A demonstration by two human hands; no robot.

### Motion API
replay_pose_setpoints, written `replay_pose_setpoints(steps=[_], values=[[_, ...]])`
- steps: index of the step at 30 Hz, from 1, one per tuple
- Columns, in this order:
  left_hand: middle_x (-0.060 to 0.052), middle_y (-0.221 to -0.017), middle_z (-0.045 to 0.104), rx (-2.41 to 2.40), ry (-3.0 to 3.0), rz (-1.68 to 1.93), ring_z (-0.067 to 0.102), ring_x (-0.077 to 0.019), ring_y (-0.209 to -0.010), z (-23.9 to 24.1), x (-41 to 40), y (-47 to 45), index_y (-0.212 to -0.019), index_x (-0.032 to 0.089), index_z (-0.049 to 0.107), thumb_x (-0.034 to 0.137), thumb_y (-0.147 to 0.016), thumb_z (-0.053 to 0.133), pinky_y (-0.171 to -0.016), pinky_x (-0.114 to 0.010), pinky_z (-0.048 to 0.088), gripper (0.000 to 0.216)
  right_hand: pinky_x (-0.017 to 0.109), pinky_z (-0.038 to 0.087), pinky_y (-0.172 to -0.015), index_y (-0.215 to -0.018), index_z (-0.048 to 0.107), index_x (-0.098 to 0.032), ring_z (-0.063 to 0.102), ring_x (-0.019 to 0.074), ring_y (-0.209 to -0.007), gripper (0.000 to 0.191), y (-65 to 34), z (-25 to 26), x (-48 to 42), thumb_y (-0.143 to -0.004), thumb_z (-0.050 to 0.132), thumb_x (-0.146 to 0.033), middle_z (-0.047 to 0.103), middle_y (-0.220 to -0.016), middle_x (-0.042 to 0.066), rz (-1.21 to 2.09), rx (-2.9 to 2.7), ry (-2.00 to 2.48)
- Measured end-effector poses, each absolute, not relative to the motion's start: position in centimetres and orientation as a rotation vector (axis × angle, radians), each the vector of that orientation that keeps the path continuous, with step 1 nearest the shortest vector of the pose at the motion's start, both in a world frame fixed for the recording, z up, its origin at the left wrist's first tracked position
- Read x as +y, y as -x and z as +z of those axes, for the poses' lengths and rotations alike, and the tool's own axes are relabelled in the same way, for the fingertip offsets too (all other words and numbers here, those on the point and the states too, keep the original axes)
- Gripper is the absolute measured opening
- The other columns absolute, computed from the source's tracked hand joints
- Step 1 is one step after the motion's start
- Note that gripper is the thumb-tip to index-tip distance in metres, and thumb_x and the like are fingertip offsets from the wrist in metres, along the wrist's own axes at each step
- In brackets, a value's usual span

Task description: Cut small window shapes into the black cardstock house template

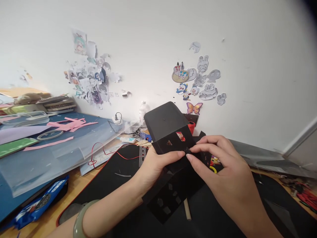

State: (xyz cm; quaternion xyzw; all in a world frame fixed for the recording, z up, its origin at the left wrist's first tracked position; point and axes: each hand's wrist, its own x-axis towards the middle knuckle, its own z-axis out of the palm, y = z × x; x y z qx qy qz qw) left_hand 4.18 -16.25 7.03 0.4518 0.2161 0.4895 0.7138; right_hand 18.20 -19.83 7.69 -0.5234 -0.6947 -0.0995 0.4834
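Observation:
A black card box (pixel 168 127) with small cut-out windows is held up over the black desk mat (pixel 119 175). My left hand (pixel 156 163) grips the box from below, thumb pressed along its lower front edge. My right hand (pixel 223 168) pinches a small black piece at that same edge, fingers curled together, fingertip meeting my left thumb. A pale green bangle (pixel 83 218) circles my left wrist. Under the hands lies a black card sheet (pixel 168 201) with several cut holes, and a wooden stick (pixel 187 209) pokes out beside it.
To the left are blue plastic folders (pixel 61 145) with pink paper strips (pixel 69 125), a tape ring (pixel 50 135), a red wire (pixel 104 153), and a blue snack packet (pixel 42 205). A metal ruler (pixel 142 153) and a bottle (pixel 143 112) stand behind the box. Stickers cover the wall.

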Motion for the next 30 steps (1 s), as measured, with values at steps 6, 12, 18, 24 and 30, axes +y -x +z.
replay_pose_setpoints(steps=[6,12,18,24,30], values=[[-0.004,-0.098,0.065,0.491,-1.057,1.169,0.059,-0.0220,-0.096,6.3,-16.8,-4.6,-0.100,0.017,0.061,0.017,-0.071,0.067,-0.084,-0.030,0.047,0.030,0.032,0.039,-0.073,-0.070,0.058,-0.023,0.051,0.0185,-0.086,0.002,-18.0,7.5,-19.9,-0.071,0.058,-0.024,0.052,-0.085,0.002,-0.216,-1.647,1.293],[-0.004,-0.095,0.066,0.515,-0.970,1.126,0.060,-0.0200,-0.091,6.4,-16.8,-4.6,-0.099,0.015,0.061,0.019,-0.073,0.065,-0.082,-0.026,0.047,0.026,0.029,0.038,-0.071,-0.063,0.058,-0.023,0.050,0.0166,-0.083,0.007,-18.0,7.9,-19.9,-0.070,0.059,-0.025,0.052,-0.082,0.000,-0.013,-1.637,1.365],[-0.004,-0.087,0.067,0.514,-0.952,1.099,0.063,-0.0168,-0.078,7.2,-16.9,-4.4,-0.094,0.014,0.064,0.016,-0.073,0.064,-0.070,-0.021,0.049,0.021,0.026,0.038,-0.060,-0.058,0.057,-0.022,0.050,0.0142,-0.074,0.012,-18.4,8.3,-19.7,-0.069,0.059,-0.026,0.052,-0.079,-0.001,0.165,-1.612,1.396],[-0.004,-0.085,0.068,0.512,-0.902,1.074,0.064,-0.0167,-0.075,7.2,-17.1,-4.6,-0.099,0.015,0.064,0.014,-0.074,0.064,-0.068,-0.022,0.049,0.026,0.024,0.039,-0.063,-0.056,0.057,-0.021,0.049,0.0116,-0.071,0.015,-18.9,9.0,-19.9,-0.069,0.059,-0.027,0.051,-0.077,-0.002,0.300,-1.648,1.422],[-0.006,-0.084,0.067,0.506,-0.857,1.019,0.064,-0.0167,-0.073,7.1,-16.9,-4.5,-0.097,0.013,0.064,0.013,-0.073,0.064,-0.067,-0.022,0.049,0.024,0.023,0.039,-0.063,-0.057,0.057,-0.021,0.047,0.0108,-0.069,0.016,-19.7,9.3,-19.9,-0.071,0.058,-0.028,0.049,-0.076,-0.003,0.423,-1.724,1.455]])
